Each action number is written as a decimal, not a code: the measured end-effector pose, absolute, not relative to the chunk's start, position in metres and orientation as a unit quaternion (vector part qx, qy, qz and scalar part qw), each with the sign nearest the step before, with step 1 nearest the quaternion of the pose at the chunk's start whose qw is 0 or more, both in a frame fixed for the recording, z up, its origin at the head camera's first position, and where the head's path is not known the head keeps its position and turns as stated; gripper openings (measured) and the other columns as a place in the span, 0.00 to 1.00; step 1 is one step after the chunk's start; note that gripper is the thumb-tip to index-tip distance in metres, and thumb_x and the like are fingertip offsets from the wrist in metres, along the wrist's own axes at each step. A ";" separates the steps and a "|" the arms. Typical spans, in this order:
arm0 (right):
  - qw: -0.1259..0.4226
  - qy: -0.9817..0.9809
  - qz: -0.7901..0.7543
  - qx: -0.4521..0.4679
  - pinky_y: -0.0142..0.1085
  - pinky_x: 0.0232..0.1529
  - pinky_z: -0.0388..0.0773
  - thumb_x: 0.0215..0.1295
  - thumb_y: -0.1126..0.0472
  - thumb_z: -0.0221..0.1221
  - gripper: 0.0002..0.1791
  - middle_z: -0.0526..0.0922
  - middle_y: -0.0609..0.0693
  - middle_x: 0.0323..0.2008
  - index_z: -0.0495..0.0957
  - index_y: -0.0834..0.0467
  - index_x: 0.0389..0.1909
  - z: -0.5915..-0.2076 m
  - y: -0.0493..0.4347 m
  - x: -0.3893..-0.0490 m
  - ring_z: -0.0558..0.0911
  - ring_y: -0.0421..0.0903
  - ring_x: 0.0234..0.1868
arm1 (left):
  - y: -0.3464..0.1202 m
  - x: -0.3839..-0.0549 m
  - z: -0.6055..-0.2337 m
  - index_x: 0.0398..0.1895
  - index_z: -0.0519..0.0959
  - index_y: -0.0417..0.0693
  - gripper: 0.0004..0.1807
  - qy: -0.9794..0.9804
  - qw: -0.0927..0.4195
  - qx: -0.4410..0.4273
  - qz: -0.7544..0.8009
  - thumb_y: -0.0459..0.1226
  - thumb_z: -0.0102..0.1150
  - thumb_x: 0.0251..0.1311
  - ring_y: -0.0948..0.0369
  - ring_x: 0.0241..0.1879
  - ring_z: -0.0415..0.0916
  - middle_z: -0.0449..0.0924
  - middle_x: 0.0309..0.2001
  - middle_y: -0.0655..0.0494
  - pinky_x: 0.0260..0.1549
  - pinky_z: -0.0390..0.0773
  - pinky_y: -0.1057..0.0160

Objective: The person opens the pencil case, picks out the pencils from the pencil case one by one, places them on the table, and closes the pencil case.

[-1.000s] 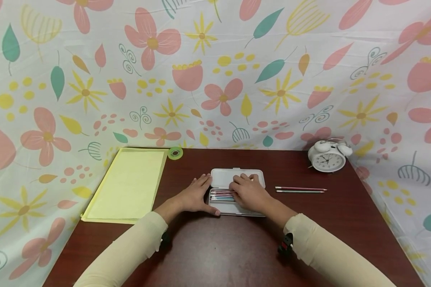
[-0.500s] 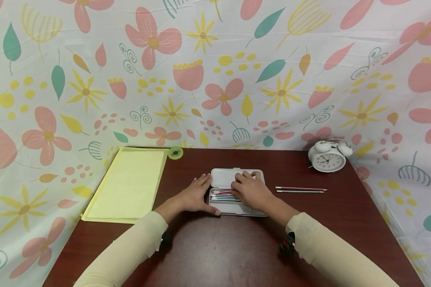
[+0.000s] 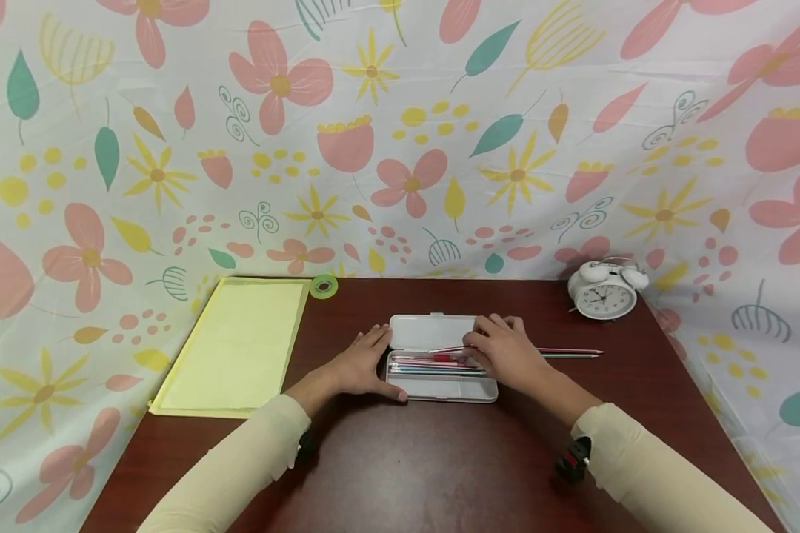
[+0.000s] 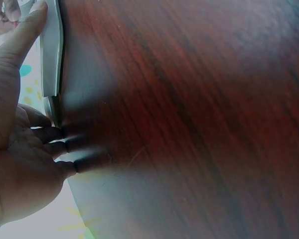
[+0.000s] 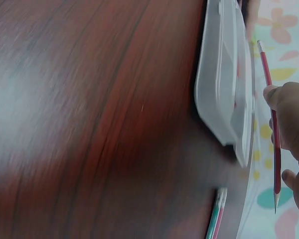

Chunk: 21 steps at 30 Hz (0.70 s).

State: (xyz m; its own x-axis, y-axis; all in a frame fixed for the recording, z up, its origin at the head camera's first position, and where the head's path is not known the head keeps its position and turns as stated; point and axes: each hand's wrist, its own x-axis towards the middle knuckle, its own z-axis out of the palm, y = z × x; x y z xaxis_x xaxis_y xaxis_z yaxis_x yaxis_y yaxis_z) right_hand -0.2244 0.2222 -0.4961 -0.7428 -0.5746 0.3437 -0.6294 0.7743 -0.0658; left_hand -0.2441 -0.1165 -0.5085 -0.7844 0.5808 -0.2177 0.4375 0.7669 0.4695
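An open white pencil case [image 3: 433,387] lies on the table, its lid [image 3: 427,331] folded back. Several pencils [image 3: 427,368] and something red lie in its rear part. My left hand [image 3: 358,364] rests against the case's left end, fingers spread, thumb along the front edge; in the left wrist view the thumb [image 4: 25,37] lies over the rim. Above the case's right end, my right hand [image 3: 507,354] pinches a red pencil [image 5: 267,72] between thumb and fingers, its sharpened tip pointing away from the case. Two more pencils [image 3: 576,353] lie right of the case, partly behind this hand.
A yellow-edged folder [image 3: 230,348] lies at the left, with a green tape roll [image 3: 323,286] at its far corner. A white alarm clock [image 3: 605,291] stands at the back right. Flower-printed cloth [image 3: 387,148] borders the table behind and on both sides.
My right hand has drawn a red pencil up out of the case and moved right, uncovering the pencils and the case's right part. My left hand stays in place.
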 end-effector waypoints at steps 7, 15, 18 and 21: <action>0.168 -0.934 0.099 0.301 0.64 0.55 0.74 0.74 0.57 0.72 0.04 0.79 0.45 0.42 0.88 0.48 0.46 -0.495 0.255 -0.224 0.75 0.48 0.45 | -0.117 -0.244 -0.510 0.92 0.43 0.38 0.79 0.922 0.178 0.275 0.205 0.70 0.79 0.53 0.43 0.92 0.37 0.41 0.92 0.39 0.89 0.43 0.38; 0.187 -0.936 0.114 0.276 0.63 0.49 0.74 0.72 0.60 0.74 0.06 0.81 0.45 0.42 0.89 0.49 0.46 -0.496 0.295 -0.220 0.77 0.48 0.43 | -0.117 -0.243 -0.511 0.92 0.42 0.38 0.78 0.923 0.176 0.275 0.202 0.69 0.80 0.54 0.44 0.92 0.37 0.40 0.92 0.39 0.89 0.43 0.37; 0.191 -0.935 0.118 0.273 0.62 0.46 0.74 0.69 0.63 0.75 0.08 0.81 0.45 0.41 0.88 0.50 0.45 -0.499 0.311 -0.217 0.77 0.48 0.43 | -0.116 -0.243 -0.510 0.92 0.42 0.39 0.78 0.923 0.177 0.274 0.203 0.69 0.80 0.54 0.44 0.92 0.37 0.40 0.92 0.39 0.89 0.43 0.37; 0.190 -0.937 0.118 0.267 0.60 0.43 0.73 0.67 0.64 0.76 0.10 0.81 0.45 0.41 0.87 0.50 0.45 -0.504 0.325 -0.213 0.77 0.49 0.43 | -0.116 -0.242 -0.510 0.92 0.42 0.39 0.78 0.923 0.178 0.273 0.204 0.69 0.80 0.54 0.44 0.92 0.37 0.40 0.92 0.39 0.89 0.43 0.37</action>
State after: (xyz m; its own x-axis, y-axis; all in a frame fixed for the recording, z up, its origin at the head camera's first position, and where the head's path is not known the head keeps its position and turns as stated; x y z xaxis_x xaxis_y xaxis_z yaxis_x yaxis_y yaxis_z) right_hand -0.2135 0.3250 -0.5038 -0.7849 -0.4567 0.4186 -0.5461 0.8292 -0.1193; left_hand -0.2420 -0.1160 -0.5100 -0.7878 0.5766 -0.2166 0.4318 0.7677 0.4735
